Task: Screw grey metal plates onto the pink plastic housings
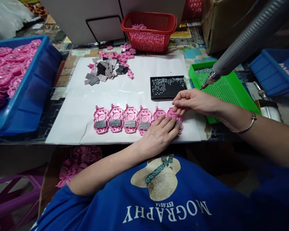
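A row of several pink plastic casings [130, 112] lies on the white board, with grey rectangular plates [130, 124] across their lower halves. My left hand [157, 136] rests flat with fingers stretched over the two rightmost casings, partly hiding them. Just above the last pink casing [171, 113], my right hand [195, 102] is closed in a pinch; whatever its fingertips hold is too small to make out. Beyond it sits a black perforated tray [168, 93] with small screws. A grey electric screwdriver [227, 59] hangs point-down over the green tray [240, 96], in neither hand.
Loose grey plates [108, 69] and small pink parts [121, 56] are heaped at the back of the white board [69, 106]. Behind stands a red basket [149, 40]. A blue crate [42, 70] of pink casings is on the left, another blue bin [267, 73] far right.
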A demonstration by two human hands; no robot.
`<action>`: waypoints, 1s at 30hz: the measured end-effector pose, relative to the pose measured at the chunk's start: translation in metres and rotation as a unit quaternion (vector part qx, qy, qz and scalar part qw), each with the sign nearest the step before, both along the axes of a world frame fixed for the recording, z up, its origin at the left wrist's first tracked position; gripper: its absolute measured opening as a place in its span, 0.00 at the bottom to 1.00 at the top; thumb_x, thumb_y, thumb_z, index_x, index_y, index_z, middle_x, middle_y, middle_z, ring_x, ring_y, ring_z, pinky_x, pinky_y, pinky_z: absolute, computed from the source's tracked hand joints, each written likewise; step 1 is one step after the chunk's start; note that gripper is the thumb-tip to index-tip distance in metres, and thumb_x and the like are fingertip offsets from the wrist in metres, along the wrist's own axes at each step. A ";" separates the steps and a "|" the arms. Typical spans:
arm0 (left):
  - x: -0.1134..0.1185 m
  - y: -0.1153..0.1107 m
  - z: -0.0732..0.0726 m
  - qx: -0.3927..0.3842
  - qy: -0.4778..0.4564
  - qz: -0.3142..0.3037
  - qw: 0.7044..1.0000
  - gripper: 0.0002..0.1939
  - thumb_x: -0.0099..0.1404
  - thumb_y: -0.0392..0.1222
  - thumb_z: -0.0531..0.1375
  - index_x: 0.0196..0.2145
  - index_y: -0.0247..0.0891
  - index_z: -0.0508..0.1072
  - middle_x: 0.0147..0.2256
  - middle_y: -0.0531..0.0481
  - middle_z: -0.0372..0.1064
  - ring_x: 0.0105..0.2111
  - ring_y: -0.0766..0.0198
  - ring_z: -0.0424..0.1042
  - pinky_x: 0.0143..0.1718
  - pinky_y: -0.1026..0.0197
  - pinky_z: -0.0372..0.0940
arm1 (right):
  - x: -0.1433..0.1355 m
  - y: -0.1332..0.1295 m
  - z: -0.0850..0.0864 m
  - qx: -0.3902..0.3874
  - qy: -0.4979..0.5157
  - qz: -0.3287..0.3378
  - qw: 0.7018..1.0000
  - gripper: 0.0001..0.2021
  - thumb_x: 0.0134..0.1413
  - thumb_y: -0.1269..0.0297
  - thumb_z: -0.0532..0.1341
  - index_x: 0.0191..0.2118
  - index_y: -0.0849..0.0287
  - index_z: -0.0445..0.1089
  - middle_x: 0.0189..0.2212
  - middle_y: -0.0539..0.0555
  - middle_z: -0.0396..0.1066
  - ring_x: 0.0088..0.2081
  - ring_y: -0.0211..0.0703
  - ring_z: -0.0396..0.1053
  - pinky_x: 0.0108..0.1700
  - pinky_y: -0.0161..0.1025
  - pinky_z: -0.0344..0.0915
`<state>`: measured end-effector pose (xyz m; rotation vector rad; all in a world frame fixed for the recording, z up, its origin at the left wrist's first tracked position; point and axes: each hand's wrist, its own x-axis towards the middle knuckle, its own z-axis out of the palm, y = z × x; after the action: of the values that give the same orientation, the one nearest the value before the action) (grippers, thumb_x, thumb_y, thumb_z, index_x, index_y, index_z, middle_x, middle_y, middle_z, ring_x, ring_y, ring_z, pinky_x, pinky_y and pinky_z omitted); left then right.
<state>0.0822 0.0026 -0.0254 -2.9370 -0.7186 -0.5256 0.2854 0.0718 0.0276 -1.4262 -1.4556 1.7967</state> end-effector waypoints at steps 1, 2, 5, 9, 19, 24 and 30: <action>0.000 0.000 -0.001 -0.001 -0.001 -0.001 1.000 0.16 0.73 0.38 0.51 0.55 0.30 0.68 0.54 0.38 0.69 0.56 0.51 0.67 0.61 0.46 0.61 | -0.002 0.001 0.001 0.019 -0.028 0.005 0.999 0.06 0.59 0.69 0.64 0.31 0.61 0.68 0.27 0.53 0.74 0.26 0.36 0.72 0.31 0.34 0.70; -0.001 0.000 -0.002 -0.002 -0.002 -0.001 1.000 0.16 0.73 0.38 0.51 0.55 0.31 0.68 0.54 0.38 0.69 0.56 0.51 0.67 0.61 0.46 0.61 | -0.003 0.003 0.001 0.043 -0.060 0.011 0.997 0.07 0.59 0.68 0.64 0.30 0.61 0.68 0.25 0.52 0.72 0.23 0.35 0.69 0.28 0.33 0.67; -0.002 0.000 -0.003 -0.002 -0.004 -0.001 1.000 0.16 0.73 0.38 0.52 0.55 0.30 0.68 0.54 0.38 0.69 0.56 0.51 0.67 0.61 0.46 0.60 | -0.008 0.008 -0.001 0.152 -0.175 0.047 0.972 0.09 0.60 0.67 0.61 0.28 0.61 0.69 0.22 0.49 0.68 0.22 0.33 0.63 0.27 0.32 0.59; -0.002 0.000 -0.003 -0.004 -0.005 -0.005 1.000 0.16 0.72 0.37 0.52 0.55 0.29 0.68 0.54 0.38 0.69 0.56 0.50 0.67 0.61 0.46 0.60 | -0.012 0.012 -0.004 0.265 -0.292 0.107 0.913 0.09 0.60 0.67 0.59 0.29 0.62 0.72 0.25 0.50 0.70 0.28 0.36 0.64 0.33 0.34 0.57; -0.001 0.000 -0.001 -0.012 0.016 -0.002 1.000 0.17 0.73 0.37 0.50 0.55 0.30 0.68 0.55 0.37 0.69 0.56 0.51 0.67 0.62 0.46 0.59 | -0.018 0.017 -0.011 0.283 -0.361 0.135 0.878 0.10 0.58 0.63 0.61 0.28 0.61 0.73 0.24 0.51 0.71 0.26 0.36 0.64 0.30 0.35 0.55; -0.002 0.000 0.000 -0.006 0.015 -0.004 1.000 0.17 0.73 0.37 0.50 0.55 0.30 0.68 0.54 0.38 0.69 0.56 0.51 0.67 0.62 0.46 0.58 | -0.021 0.018 -0.012 0.263 -0.366 0.114 0.886 0.07 0.57 0.66 0.65 0.29 0.61 0.71 0.25 0.50 0.72 0.27 0.37 0.65 0.31 0.34 0.56; -0.001 0.002 -0.001 0.001 0.010 -0.008 1.000 0.17 0.73 0.37 0.49 0.55 0.30 0.67 0.54 0.39 0.69 0.54 0.52 0.68 0.62 0.44 0.57 | -0.023 0.018 -0.015 0.306 -0.415 0.179 0.838 0.07 0.60 0.66 0.64 0.31 0.61 0.68 0.26 0.51 0.70 0.28 0.39 0.64 0.31 0.34 0.53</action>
<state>0.0808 0.0041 -0.0265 -2.9443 -0.6931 -0.4981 0.2621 0.0895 0.0124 -1.6952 -2.5638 0.6473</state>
